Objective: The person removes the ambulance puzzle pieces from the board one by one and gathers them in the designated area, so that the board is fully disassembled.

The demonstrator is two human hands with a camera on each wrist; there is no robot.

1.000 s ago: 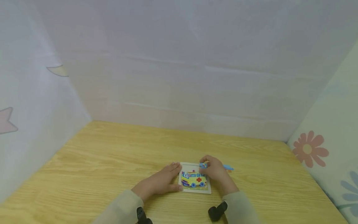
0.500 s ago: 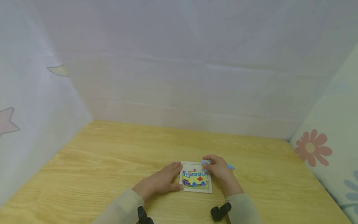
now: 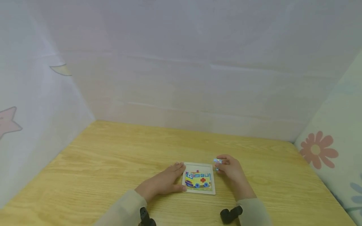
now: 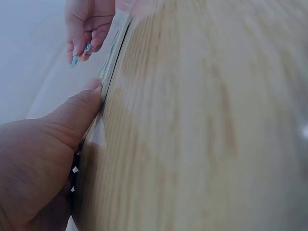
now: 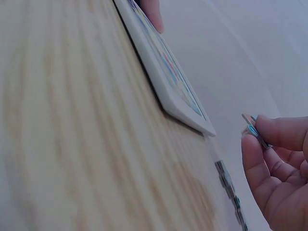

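Observation:
A jigsaw puzzle board [image 3: 195, 192] with a pale border lies flat on the table, a yellow ambulance picture [image 3: 199, 180] filling its lower part; the upper part is bare white. My left hand [image 3: 165, 180] rests along the board's left side, fingers extended and thumb [image 4: 79, 110] at the lower left corner. Just right of the board's upper right corner, my right hand [image 3: 233, 169] pinches a small blue puzzle piece [image 3: 217, 160] between thumb and fingers, above the table. That piece [image 5: 260, 134] appears tilted in the right wrist view, partly covered by the fingertips.
More puzzle pieces [image 5: 231, 192] lie on the wooden table [image 3: 127, 150] below the right hand, hidden behind it in the head view. Pale cloth walls [image 3: 198, 94] enclose the table at the back and sides.
My right hand has moved right with the puzzle piece, from over the board's upper right corner to beside it. The left hand stays at the board's left edge.

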